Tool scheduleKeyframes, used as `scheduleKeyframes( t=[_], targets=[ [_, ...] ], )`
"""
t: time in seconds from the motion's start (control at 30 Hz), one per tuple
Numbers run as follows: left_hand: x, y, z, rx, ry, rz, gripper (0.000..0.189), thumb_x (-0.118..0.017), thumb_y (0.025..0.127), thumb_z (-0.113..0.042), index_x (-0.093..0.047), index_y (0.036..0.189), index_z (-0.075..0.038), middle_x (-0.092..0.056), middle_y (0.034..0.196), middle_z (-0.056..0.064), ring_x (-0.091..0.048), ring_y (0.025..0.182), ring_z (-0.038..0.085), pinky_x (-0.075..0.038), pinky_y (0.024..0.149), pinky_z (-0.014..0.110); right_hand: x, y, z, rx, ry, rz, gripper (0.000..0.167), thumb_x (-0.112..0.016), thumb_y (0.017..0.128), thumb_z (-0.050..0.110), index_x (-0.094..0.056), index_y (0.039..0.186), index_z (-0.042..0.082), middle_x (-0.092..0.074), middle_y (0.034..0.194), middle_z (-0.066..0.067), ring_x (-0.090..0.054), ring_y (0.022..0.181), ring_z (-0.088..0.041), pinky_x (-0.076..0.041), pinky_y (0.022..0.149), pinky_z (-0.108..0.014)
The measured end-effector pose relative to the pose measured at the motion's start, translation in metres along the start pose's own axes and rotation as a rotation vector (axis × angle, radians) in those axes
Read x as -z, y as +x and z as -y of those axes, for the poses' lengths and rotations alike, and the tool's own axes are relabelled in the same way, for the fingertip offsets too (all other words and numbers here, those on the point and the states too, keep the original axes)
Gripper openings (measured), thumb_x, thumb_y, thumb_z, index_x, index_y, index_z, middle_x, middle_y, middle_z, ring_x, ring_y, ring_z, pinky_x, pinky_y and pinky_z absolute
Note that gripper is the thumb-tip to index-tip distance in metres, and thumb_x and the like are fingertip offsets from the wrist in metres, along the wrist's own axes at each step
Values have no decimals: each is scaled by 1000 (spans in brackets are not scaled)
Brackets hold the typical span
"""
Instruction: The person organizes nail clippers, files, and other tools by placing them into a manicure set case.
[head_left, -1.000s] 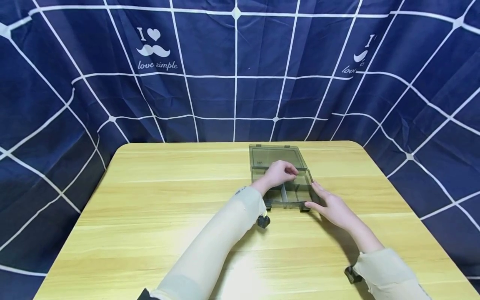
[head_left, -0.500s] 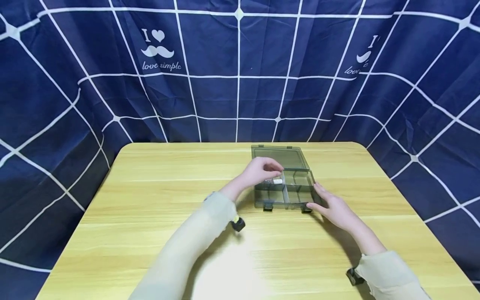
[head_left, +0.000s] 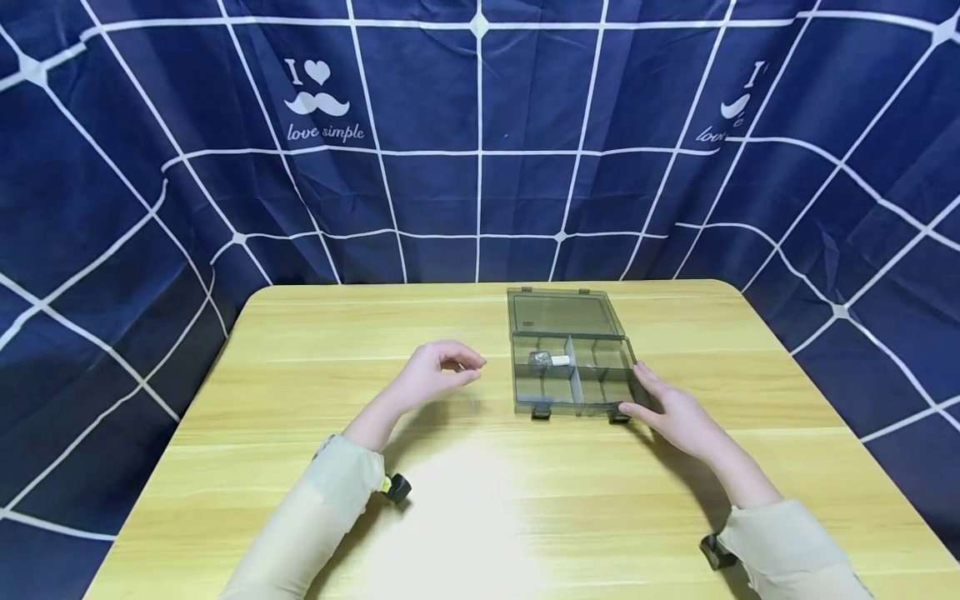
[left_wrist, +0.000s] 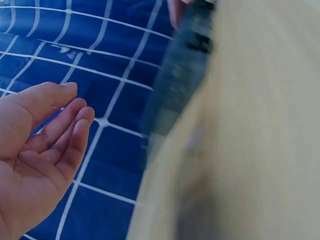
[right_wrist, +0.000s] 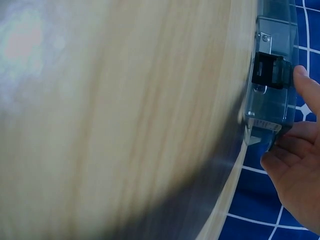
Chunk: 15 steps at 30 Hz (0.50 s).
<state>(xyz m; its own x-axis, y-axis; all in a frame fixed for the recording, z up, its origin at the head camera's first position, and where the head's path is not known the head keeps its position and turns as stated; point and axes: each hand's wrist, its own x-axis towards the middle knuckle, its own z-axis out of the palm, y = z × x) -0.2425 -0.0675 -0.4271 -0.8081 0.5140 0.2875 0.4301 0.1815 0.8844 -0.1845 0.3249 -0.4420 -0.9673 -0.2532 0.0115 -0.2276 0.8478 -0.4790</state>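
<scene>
A smoky see-through compartment box (head_left: 576,408) stands toward the back right of the table, its lid (head_left: 564,313) folded back. In its back left compartment lies a small object with a white cylindrical end (head_left: 560,361) and a grey, crinkled-looking end; its kind is unclear. My left hand (head_left: 433,372) hovers left of the box, apart from it, fingers loosely bent; nothing shows between thumb and fingers in the left wrist view. My right hand (head_left: 672,415) holds the box's front right corner, thumb at the front by a black latch (right_wrist: 270,71) and fingers along the right side.
The box rests on a light wooden table (head_left: 315,333), with bare wood left of it and in front. A dark blue gridded cloth (head_left: 420,200) hangs behind the table and along both sides. Black wrist cameras hang under both sleeves.
My left hand has come out from over the box and moved left, uncovering the small grey and white object in the back left compartment. My right hand keeps its place on the corner.
</scene>
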Motion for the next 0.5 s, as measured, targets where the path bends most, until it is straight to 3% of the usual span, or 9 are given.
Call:
scheduleKeyframes(
  t=[0.2,0.5],
  targets=[
    [-2,-12,12,44,22,13,19,-71,85,-8,-70,103,0,-69,98,9,-63,87,16,-53,82,29,1,0,0,-1,2,-6,82,-59,93,43,-22,148,-5,-19,151,-28,-23,133,-50,-22,106,-61],
    [-1,-15,24,55,25,59,22,-71,85,-4,-68,106,3,-68,101,17,-63,88,17,-52,83,30,2,0,3,-4,-9,-1,82,-58,93,45,-22,148,-5,-20,151,-28,-24,133,-51,-22,106,-62]
  ],
)
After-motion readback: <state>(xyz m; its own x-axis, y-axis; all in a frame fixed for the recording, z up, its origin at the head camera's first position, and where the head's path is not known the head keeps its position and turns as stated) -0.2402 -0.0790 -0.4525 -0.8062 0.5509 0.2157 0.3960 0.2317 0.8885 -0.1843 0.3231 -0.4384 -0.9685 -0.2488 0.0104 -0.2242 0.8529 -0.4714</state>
